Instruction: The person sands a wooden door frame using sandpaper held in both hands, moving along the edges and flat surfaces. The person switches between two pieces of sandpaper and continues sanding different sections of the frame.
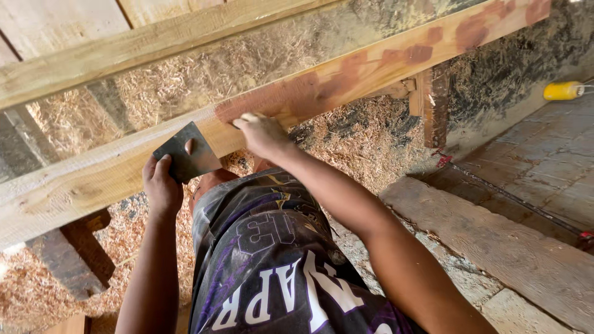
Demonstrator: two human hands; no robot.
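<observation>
left hand (162,182) grips the scraper (187,156) against the plank (99,176), right hand (263,133) presses reddish filler into its edge with bunched fingers; looks mid-filling, scraping smooth likely next.

Pale beam (124,167) with reddish-brown patches; yellow roller (562,91).

hands: 2 (162,185) (263,133) | scraper blade (185,158): 1 | wooden beams (346,80): 2 | yellow roller (562,91): 1

Both arms reach forward, elbows slightly bent. The left hand (162,184) is curled shut in a grip. The right hand (263,133) presses down, fingers bent.
</observation>
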